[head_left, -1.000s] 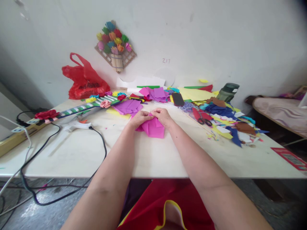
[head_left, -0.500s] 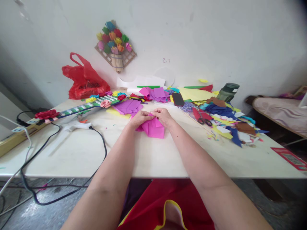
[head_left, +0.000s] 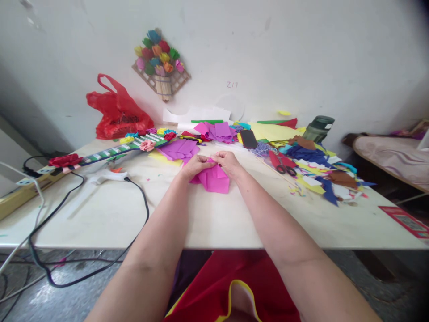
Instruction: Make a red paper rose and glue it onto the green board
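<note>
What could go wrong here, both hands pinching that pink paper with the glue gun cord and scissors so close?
1. The left hand and right hand pinch the thin pink paper at one spot; pulling apart might tear it.
2. The glue gun has a black cord hanging off the table edge; a snag could drag it down.
3. The red scissors lie near the right forearm.

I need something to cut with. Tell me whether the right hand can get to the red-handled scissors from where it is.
Probably yes. The scissors lie flat on the table just to the right of the right hand, with only bare tabletop and thin scraps between. That hand is pinching the pink paper, so it would have to let go first.
</note>
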Available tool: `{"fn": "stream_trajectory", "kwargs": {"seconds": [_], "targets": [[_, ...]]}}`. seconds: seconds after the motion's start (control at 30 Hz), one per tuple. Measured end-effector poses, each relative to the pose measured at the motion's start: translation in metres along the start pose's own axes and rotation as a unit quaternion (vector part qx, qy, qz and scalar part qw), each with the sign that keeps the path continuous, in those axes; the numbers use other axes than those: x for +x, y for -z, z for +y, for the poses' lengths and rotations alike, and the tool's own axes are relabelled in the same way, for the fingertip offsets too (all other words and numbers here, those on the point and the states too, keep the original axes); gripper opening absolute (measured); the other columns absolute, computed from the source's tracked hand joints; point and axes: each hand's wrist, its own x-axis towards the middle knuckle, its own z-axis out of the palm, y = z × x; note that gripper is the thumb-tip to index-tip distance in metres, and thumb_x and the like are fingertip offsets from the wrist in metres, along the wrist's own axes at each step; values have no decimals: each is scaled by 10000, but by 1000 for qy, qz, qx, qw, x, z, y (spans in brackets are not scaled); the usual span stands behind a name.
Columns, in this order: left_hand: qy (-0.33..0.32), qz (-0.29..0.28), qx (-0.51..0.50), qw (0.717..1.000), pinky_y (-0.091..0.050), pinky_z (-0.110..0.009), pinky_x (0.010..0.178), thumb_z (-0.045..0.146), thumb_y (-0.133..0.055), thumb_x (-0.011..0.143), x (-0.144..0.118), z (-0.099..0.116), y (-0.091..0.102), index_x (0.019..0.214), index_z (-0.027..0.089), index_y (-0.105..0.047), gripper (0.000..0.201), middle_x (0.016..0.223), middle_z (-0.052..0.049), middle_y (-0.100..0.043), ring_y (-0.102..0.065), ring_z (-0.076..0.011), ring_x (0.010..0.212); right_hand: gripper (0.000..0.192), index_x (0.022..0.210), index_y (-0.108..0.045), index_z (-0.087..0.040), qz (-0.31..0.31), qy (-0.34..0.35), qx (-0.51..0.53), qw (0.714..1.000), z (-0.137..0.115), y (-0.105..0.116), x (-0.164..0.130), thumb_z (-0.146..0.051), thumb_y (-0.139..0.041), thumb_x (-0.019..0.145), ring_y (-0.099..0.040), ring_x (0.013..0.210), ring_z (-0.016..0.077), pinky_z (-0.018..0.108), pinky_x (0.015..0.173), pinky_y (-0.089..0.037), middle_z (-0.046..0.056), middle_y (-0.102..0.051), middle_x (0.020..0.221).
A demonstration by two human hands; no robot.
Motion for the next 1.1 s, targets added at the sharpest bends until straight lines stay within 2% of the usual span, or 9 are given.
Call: {"fn": "stream_trajectory", "kwargs": {"seconds": [0.13,0.27,0.43,0.6,0.7,0.87,1.1], "targets": [[1,-3,14,1000,-198,-215,392,480,-756,620,-1,2,0,570,121,-603,393,486,4,-473,-345,-53,405,278,558,-498,-178,3,2,-7,1000,-4,-1,-2,-398,-653,627,-331,500,74,240,499,-253,-71,-407,503],[-13,18,4,1000,-223,-208,392,468,-763,621,-1,5,-1,566,128,-595,383,500,2,-484,-370,-57,421,315,586,-508,-181,6,-6,3,1000,-9,-1,-4,-459,-647,637,-368,527,87,245,518,-277,-63,-427,521],[-34,78,-88,992,-329,-209,420,455,-763,622,2,-2,1,667,140,-628,346,583,-18,-573,-477,-94,471,396,621,-522,-186,18,-25,19,999,-12,2,-5,-557,-660,635,-456,593,115,251,562,-335,-45,-491,564],[-65,148,-129,978,-315,-200,416,443,-759,622,10,-10,6,645,142,-589,346,538,14,-542,-453,-81,447,367,641,-559,-171,56,-55,41,996,-14,4,-5,-498,-723,608,-502,593,121,250,559,-365,-31,-547,582],[-88,213,-171,958,-330,-204,438,441,-766,597,14,-11,8,636,145,-579,352,525,27,-531,-455,-82,455,337,673,-558,-172,70,-84,83,991,-16,4,-5,-464,-722,639,-524,545,126,253,518,-391,-20,-573,569],[-123,307,-258,908,-375,-201,495,377,-769,563,18,-10,9,634,157,-569,305,541,38,-546,-480,-82,495,287,733,-547,-168,19,-126,145,981,-19,4,-5,-407,-705,711,-588,499,139,241,445,-431,20,-625,586],[-114,371,-322,864,-406,-212,552,348,-765,542,14,-2,3,644,170,-522,318,558,57,-543,-507,-87,530,265,822,-566,-149,-68,-119,161,977,-17,-4,-7,-269,-753,678,-628,558,117,164,343,-293,73,-708,756]]}}
